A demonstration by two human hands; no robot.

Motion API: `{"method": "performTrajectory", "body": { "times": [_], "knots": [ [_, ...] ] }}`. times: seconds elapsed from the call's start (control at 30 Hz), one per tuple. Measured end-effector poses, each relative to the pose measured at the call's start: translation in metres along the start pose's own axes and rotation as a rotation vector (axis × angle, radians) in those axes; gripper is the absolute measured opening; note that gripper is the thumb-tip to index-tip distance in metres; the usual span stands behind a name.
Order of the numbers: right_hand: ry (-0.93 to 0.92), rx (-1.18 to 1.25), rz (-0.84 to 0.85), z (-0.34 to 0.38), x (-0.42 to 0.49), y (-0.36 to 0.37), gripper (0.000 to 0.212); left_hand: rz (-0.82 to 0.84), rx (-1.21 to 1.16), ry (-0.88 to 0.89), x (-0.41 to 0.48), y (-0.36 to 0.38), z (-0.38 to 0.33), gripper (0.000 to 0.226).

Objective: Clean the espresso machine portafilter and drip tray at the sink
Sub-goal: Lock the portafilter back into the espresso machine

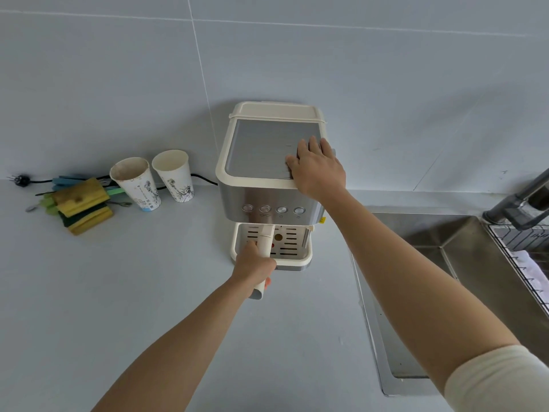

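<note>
Your left hand [254, 266] curls round the one cream portafilter handle [266, 242] at centre frame, over the single drip tray [307, 257]. One sink [445, 233] sits at right. Your right hand [318, 171] lies flat, fingers straight, atop the espresso machine [255, 150]; two paper cups [136, 182] stand left.

Two paper cups [135, 182], perhaps three sponges [84, 203]

Single wide-angle head view, close, facing forward and steeply down onto pale grey countertop [148, 292]; cream-and-steel boxy espresso machine [261, 150] centred, stainless steel sink basin [445, 242] at 3 o'clock.
</note>
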State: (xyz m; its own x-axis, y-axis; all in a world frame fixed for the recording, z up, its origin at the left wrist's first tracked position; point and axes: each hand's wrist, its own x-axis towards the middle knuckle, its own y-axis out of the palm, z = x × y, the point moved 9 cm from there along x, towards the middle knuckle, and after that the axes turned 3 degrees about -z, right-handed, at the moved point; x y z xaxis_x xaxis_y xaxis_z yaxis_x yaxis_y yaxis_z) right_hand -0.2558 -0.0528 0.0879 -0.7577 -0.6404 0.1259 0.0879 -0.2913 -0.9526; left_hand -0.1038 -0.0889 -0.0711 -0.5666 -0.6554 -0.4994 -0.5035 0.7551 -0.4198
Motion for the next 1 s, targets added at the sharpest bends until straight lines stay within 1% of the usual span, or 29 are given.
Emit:
{"method": "performTrajectory", "body": {
  "times": [0.27,0.47,0.63,0.73,0.8,0.83,0.9,0.93,0.97,1.0],
  "knots": [
    [-0.010,0.004,-0.022,0.000,0.002,0.000,0.041,-0.048,-0.011,-0.004,-0.006,0.002,-0.004,0.028],
    [-0.021,-0.004,-0.009,-0.001,0.003,0.002,0.045,-0.039,0.026,0.014,-0.007,0.001,-0.006,0.024],
    [-0.038,0.009,-0.013,0.001,0.005,0.000,0.040,0.000,0.020,0.052,-0.010,0.000,-0.010,0.022],
    [-0.025,0.076,-0.015,0.000,0.004,-0.003,0.031,0.003,0.040,0.088,-0.010,-0.002,-0.012,0.033],
    [-0.020,0.190,-0.038,-0.002,0.001,-0.008,0.024,0.018,0.004,0.129,-0.009,-0.001,-0.014,0.041],
    [-0.012,0.294,-0.050,-0.004,-0.001,-0.011,0.025,0.021,-0.016,0.156,-0.009,-0.002,-0.016,0.046],
    [0.015,0.566,-0.108,-0.012,-0.007,-0.017,0.036,0.029,-0.047,0.194,-0.008,-0.002,-0.016,0.055],
    [0.030,0.690,-0.156,-0.018,-0.011,-0.020,0.038,0.031,-0.052,0.204,-0.006,-0.003,-0.014,0.055],
    [0.053,0.787,-0.204,-0.027,-0.015,-0.022,0.038,0.042,-0.067,0.202,-0.005,-0.003,-0.013,0.049],
    [0.081,0.862,-0.244,-0.038,-0.020,-0.022,0.037,0.053,-0.102,0.196,-0.003,-0.005,-0.011,0.039]
  ]
}}
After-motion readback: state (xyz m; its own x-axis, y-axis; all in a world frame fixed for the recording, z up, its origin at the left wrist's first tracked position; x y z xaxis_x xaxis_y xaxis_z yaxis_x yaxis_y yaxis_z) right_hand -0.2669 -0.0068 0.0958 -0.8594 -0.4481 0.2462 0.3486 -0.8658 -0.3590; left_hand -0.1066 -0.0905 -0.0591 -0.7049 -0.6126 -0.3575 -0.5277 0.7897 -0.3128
